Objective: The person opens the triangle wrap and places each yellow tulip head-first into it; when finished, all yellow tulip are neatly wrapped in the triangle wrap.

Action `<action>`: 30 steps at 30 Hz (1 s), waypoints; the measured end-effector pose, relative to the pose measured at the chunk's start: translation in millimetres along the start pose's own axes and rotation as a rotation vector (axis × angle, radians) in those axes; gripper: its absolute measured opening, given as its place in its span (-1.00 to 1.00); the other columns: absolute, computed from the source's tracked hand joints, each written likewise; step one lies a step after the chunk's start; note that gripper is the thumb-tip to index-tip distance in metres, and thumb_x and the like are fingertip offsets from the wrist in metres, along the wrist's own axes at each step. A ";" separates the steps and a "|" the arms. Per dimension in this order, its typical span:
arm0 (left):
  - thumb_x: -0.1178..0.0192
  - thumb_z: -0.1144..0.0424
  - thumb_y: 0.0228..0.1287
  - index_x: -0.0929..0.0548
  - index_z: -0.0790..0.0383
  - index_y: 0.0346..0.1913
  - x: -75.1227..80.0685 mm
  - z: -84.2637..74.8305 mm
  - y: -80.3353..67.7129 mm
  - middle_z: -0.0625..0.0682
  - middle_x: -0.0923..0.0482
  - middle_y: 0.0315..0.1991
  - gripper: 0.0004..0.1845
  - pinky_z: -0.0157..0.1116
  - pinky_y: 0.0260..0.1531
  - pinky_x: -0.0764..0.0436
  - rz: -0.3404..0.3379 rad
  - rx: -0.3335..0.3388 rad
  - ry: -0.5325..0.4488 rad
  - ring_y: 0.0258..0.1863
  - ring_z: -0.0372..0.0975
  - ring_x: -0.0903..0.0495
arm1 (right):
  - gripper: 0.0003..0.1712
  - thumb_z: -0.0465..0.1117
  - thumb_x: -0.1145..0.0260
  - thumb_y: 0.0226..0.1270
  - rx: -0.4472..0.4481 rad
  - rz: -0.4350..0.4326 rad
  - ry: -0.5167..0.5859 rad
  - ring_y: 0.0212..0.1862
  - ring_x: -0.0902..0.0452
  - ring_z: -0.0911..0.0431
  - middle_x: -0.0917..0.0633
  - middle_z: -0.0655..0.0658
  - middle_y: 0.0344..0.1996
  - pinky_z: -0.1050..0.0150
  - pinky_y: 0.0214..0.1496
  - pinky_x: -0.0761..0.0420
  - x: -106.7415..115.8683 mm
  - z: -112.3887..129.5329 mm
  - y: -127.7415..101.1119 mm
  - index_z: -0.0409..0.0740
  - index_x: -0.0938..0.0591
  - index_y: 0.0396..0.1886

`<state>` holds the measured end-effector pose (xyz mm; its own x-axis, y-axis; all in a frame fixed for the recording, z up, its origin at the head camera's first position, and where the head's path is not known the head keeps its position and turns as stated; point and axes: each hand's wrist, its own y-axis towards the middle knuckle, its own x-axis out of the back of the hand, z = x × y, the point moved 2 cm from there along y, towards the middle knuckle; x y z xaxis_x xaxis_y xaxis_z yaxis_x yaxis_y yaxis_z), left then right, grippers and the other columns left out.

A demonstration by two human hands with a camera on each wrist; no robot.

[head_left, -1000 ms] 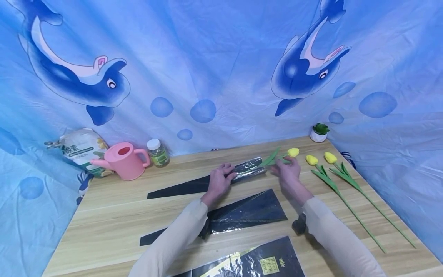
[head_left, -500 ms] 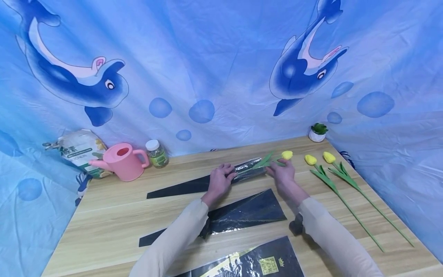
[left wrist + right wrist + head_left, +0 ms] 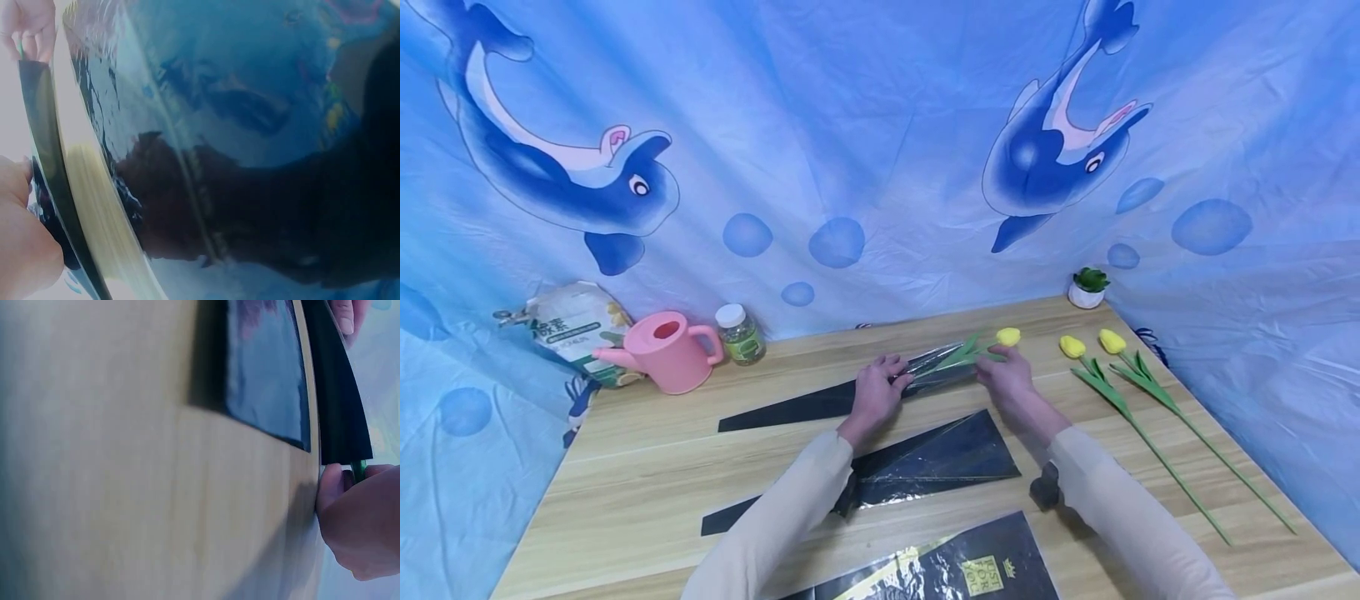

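Note:
On the wooden table (image 3: 647, 475) a long black-and-clear plastic flower sleeve (image 3: 820, 401) lies flat. My left hand (image 3: 874, 395) grips its wide open end; the left wrist view shows its shiny film (image 3: 206, 125) up close. My right hand (image 3: 1007, 382) pinches the green stem of a yellow artificial tulip (image 3: 1008, 337), whose leaves and stem sit inside the sleeve mouth. In the right wrist view the right hand's fingers (image 3: 356, 512) hold the stem at the dark sleeve edge (image 3: 334, 412).
Two more yellow tulips (image 3: 1105, 379) lie at the right. Another sleeve (image 3: 925, 462) lies near me and a printed black one (image 3: 955, 571) at the front edge. A pink watering can (image 3: 662, 350), a jar (image 3: 739, 333), a bag (image 3: 568, 325) and a small potted plant (image 3: 1086, 287) stand along the back.
My right hand has slid the tulip leftward, deeper into the sleeve. The left hand has stayed in place on the sleeve mouth.

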<state>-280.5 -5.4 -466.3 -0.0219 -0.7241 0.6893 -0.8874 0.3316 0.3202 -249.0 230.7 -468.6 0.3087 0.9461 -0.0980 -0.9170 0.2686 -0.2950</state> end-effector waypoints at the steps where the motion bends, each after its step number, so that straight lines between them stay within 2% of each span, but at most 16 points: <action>1: -0.34 0.25 0.33 -0.72 0.34 0.08 -0.1 0.1 0.3 0.25 -0.59 0.16 -0.68 0.11 0.30 -0.36 -0.001 0.002 0.003 0.30 0.19 -0.41 | -0.30 -0.31 -0.23 0.47 -0.003 0.015 -0.002 -0.39 -0.57 0.20 -0.66 -0.14 -0.24 0.47 -0.41 -0.56 1.1 0.1 -0.3 -0.31 -0.17 0.49; 3: -0.34 0.25 0.33 -0.71 0.34 0.08 0.0 0.5 0.8 0.25 -0.59 0.16 -0.67 0.10 0.30 -0.37 -0.005 0.007 0.003 0.29 0.19 -0.42 | -0.28 -0.30 -0.21 0.49 -0.009 0.041 -0.009 -0.35 -0.59 0.18 -0.66 -0.15 -0.21 0.47 -0.41 -0.56 3.4 0.3 -1.0 -0.32 -0.14 0.51; 5: -0.34 0.25 0.33 -0.71 0.34 0.08 0.2 0.7 1.4 0.25 -0.59 0.15 -0.67 0.09 0.30 -0.37 -0.009 0.013 0.003 0.29 0.18 -0.42 | -0.29 -0.32 -0.18 0.50 -0.019 0.065 0.009 -0.23 -0.63 0.15 -0.65 -0.18 -0.14 0.47 -0.29 -0.60 5.3 0.5 -2.1 -0.33 -0.11 0.52; 7: -0.34 0.24 0.33 -0.71 0.34 0.08 0.2 0.9 2.0 0.24 -0.60 0.15 -0.67 0.08 0.30 -0.37 -0.009 0.012 0.012 0.29 0.18 -0.43 | -0.30 -0.31 -0.16 0.52 -0.033 0.080 0.012 -0.26 -0.62 0.16 -0.65 -0.19 -0.12 0.49 -0.39 -0.54 6.7 1.3 -3.8 -0.33 -0.11 0.53; 9: -0.34 0.24 0.33 -0.71 0.33 0.08 0.0 0.8 2.4 0.24 -0.59 0.16 -0.67 0.08 0.30 -0.38 -0.008 0.011 0.022 0.29 0.18 -0.43 | -0.31 -0.30 -0.15 0.53 -0.047 0.093 -0.006 -0.41 -0.57 0.21 -0.65 -0.21 -0.13 0.49 -0.52 -0.48 7.6 1.8 -5.4 -0.30 -0.12 0.54; 11: -0.34 0.24 0.33 -0.71 0.33 0.08 -0.3 0.4 2.6 0.24 -0.59 0.16 -0.67 0.08 0.30 -0.37 -0.004 0.009 0.032 0.29 0.18 -0.42 | -0.32 -0.27 -0.14 0.54 -0.056 0.104 -0.045 -0.59 -0.43 0.26 -0.66 -0.21 -0.17 0.47 -0.66 -0.32 7.4 2.6 -7.2 -0.25 -0.14 0.55; 14: -0.35 0.25 0.32 -0.71 0.33 0.08 -0.2 -1.0 2.0 0.24 -0.58 0.17 -0.67 0.10 0.31 -0.35 0.004 0.015 0.025 0.30 0.19 -0.41 | -0.34 -0.24 -0.11 0.56 -0.068 0.117 -0.100 -0.69 -0.24 0.29 -0.65 -0.20 -0.20 0.46 -0.71 -0.24 7.1 3.1 -9.0 -0.19 -0.16 0.56; 15: -0.35 0.25 0.32 -0.71 0.32 0.08 -0.1 -1.5 1.7 0.24 -0.58 0.17 -0.67 0.10 0.31 -0.34 0.008 0.021 0.022 0.31 0.19 -0.40 | -0.34 -0.25 -0.09 0.57 -0.068 0.125 -0.103 -0.67 -0.27 0.29 -0.64 -0.20 -0.19 0.46 -0.70 -0.25 6.8 3.4 -9.3 -0.20 -0.15 0.56; 19: -0.34 0.26 0.33 -0.71 0.33 0.09 1.0 -2.8 1.1 0.24 -0.57 0.18 -0.67 0.10 0.33 -0.32 0.014 0.036 0.006 0.32 0.19 -0.39 | -0.36 -0.33 -0.05 0.57 -0.043 0.138 -0.117 -0.44 -0.50 0.24 -0.61 -0.25 -0.11 0.48 -0.56 -0.45 7.3 4.2 -8.6 -0.30 -0.13 0.55; 22: -0.34 0.27 0.33 -0.71 0.33 0.08 1.6 -3.1 1.2 0.25 -0.57 0.19 -0.68 0.11 0.32 -0.33 0.017 0.034 0.008 0.31 0.20 -0.39 | -0.36 -0.38 -0.02 0.55 -0.033 0.155 -0.133 -0.20 -0.60 0.14 -0.59 -0.31 -0.03 0.43 -0.30 -0.62 9.7 4.0 -7.4 -0.36 -0.10 0.55; 27: -0.33 0.25 0.33 -0.71 0.33 0.08 1.4 -3.2 1.9 0.24 -0.56 0.20 -0.68 0.11 0.34 -0.30 0.036 0.038 0.011 0.33 0.22 -0.37 | -0.32 -0.42 -0.02 0.52 -0.035 0.214 -0.144 0.05 -0.60 -0.02 -0.53 -0.46 0.17 0.25 0.02 -0.66 17.3 2.5 -5.0 -0.42 -0.04 0.54; 30: -0.33 0.25 0.34 -0.71 0.33 0.08 0.8 -3.0 2.8 0.24 -0.56 0.20 -0.68 0.10 0.35 -0.28 0.046 0.042 0.013 0.34 0.22 -0.35 | -0.31 -0.44 -0.04 0.51 -0.007 0.260 -0.187 0.08 -0.62 -0.06 -0.50 -0.52 0.22 0.20 0.05 -0.66 22.6 3.9 -3.2 -0.49 -0.02 0.52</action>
<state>-281.6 -3.3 -462.8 -0.0577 -0.7006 0.7112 -0.9041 0.3388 0.2603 -240.1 252.0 -466.1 0.0124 0.9999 0.0050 -0.9571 0.0133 -0.2894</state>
